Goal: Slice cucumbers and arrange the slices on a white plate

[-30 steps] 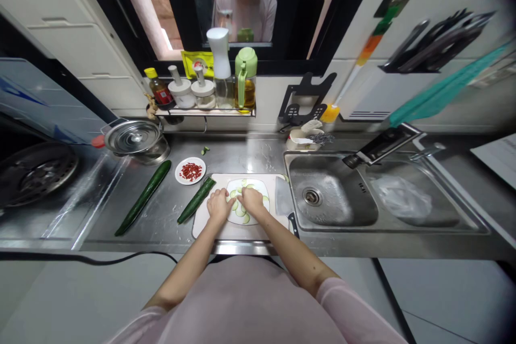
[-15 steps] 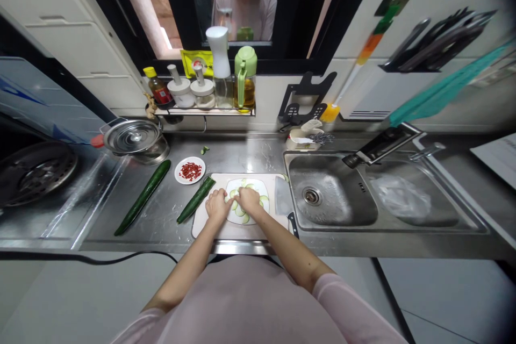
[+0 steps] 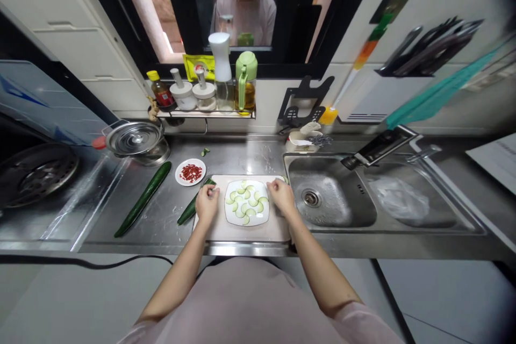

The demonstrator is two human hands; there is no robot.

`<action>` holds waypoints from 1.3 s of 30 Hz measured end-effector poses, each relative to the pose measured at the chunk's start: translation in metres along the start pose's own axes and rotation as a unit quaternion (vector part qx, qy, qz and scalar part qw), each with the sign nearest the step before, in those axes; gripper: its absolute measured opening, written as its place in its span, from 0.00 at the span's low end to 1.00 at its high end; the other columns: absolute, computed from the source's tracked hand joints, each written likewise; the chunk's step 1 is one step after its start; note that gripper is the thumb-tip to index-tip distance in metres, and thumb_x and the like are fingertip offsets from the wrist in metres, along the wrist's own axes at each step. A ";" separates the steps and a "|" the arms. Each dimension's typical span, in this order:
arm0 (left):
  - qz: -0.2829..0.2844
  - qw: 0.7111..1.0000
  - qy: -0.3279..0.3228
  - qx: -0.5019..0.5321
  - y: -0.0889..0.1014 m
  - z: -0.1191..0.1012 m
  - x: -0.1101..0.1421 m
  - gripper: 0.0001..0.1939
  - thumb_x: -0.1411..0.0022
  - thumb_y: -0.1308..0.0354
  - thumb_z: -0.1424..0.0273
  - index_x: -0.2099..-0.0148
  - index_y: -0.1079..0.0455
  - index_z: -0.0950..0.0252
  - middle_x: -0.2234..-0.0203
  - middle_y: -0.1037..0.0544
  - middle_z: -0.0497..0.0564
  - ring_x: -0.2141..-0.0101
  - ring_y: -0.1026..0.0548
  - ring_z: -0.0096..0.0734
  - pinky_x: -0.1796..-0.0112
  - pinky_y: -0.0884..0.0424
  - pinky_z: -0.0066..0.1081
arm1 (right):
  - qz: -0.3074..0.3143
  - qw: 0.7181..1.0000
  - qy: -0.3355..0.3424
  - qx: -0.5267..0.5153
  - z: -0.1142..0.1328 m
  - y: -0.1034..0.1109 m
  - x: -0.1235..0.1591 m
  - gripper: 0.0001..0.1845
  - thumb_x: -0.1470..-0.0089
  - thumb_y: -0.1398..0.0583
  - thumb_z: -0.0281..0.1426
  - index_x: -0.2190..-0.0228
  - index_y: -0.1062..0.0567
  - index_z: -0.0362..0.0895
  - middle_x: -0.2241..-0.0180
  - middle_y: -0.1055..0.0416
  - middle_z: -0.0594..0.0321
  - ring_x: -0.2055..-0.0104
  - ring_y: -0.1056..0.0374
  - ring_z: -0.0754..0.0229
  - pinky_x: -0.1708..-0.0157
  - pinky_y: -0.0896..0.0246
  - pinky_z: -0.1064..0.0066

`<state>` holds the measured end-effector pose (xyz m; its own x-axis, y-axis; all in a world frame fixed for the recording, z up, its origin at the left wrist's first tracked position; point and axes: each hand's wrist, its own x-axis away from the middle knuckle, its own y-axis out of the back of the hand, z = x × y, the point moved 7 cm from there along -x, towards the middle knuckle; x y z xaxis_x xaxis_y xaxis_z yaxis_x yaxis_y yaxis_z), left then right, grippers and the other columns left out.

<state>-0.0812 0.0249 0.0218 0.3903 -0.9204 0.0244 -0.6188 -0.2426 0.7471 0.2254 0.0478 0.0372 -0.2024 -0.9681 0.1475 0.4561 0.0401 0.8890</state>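
Cucumber slices curve, pale and green-rimmed, across a white plate.

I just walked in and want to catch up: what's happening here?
A person's left hand and right hand flank a white, rounded-square plate, with nothing visible held in either. Pale green cucumber slices lie on it in curved patterns; a pale, rectangular cutting board is beneath. A dark green cucumber piece lies by the left hand.

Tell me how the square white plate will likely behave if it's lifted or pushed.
The plate looks hard and glossy, so it should stay stiff and may slide on the pale board. Lying flat and low, it seems unlikely to tip. The thin cucumber slices could shift if it tilts.
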 end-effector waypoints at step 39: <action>0.149 0.980 -0.122 -0.058 -0.028 -0.013 0.064 0.10 0.40 0.47 0.66 0.58 0.28 0.60 0.66 0.25 0.51 0.60 0.27 0.36 0.57 0.35 0.32 | 0.165 0.956 0.145 0.194 0.015 -0.046 0.065 0.21 0.38 0.52 0.33 0.46 0.32 0.51 0.58 0.25 0.52 0.56 0.29 0.54 0.59 0.43 0.69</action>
<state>-0.0300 -0.0229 0.0110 0.0211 -0.9944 0.1033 -0.5938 0.0706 0.8015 0.1783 -0.0130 0.0118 0.1714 -0.9123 0.3720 0.0869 0.3901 0.9167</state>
